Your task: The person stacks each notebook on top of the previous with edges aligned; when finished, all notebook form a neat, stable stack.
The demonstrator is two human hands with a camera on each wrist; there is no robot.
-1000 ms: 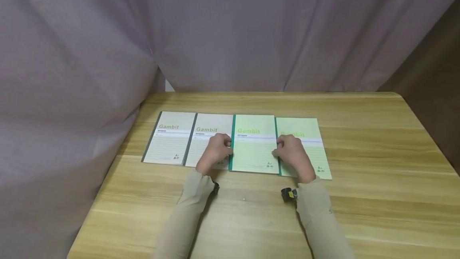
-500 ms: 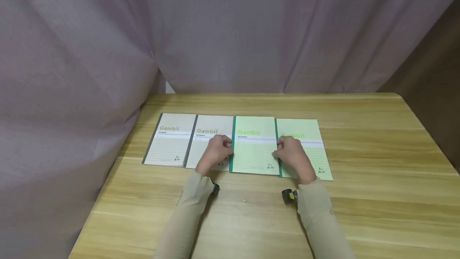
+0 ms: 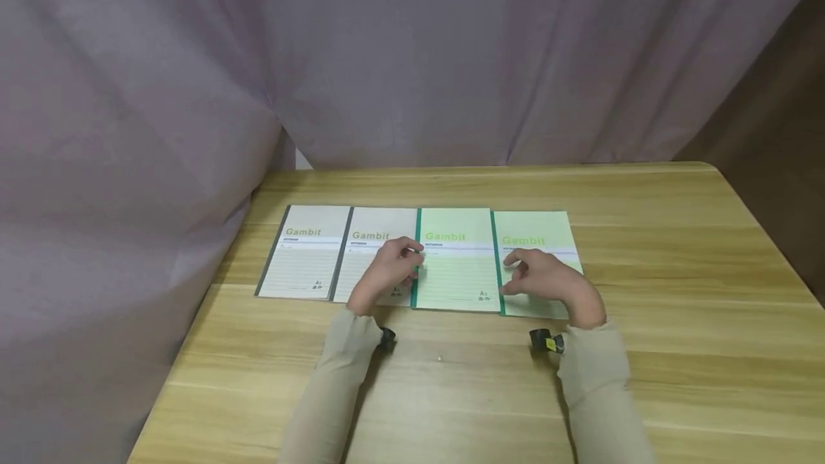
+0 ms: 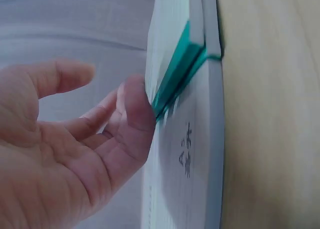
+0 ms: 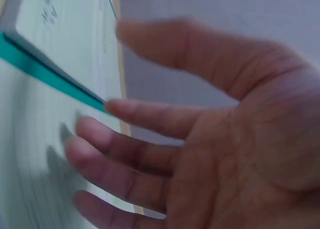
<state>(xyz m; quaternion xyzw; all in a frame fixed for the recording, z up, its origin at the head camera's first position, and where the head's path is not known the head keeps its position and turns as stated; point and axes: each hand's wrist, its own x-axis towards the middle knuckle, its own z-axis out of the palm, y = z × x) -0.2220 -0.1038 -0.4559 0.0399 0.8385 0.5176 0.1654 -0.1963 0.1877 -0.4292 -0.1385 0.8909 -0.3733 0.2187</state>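
A green notebook point(image 3: 457, 274) with a darker green spine lies flat between my hands. In the left wrist view, two green-spined layers point(image 4: 182, 64) show one over the other at its edge. My left hand point(image 3: 389, 267) is at that spine, over a white notebook point(image 3: 383, 217); its fingers are bent against the edge, and its thumb stands apart. Above another green notebook point(image 3: 535, 226), my right hand point(image 3: 548, 278) has its fingers spread loosely and holds nothing. In the right wrist view, the index fingertip point(image 5: 112, 106) appears near the middle notebook's edge; contact cannot be told.
A further white notebook point(image 3: 312, 263) with a grey spine ends the row at the left. All lie on a wooden table point(image 3: 445, 407). A pale curtain point(image 3: 412, 56) hangs behind and along the left side.
My right hand has left the middle green notebook's right edge and moved right, with its fingers spreading. My left thumb has lifted from the spine. The notebooks look unmoved.
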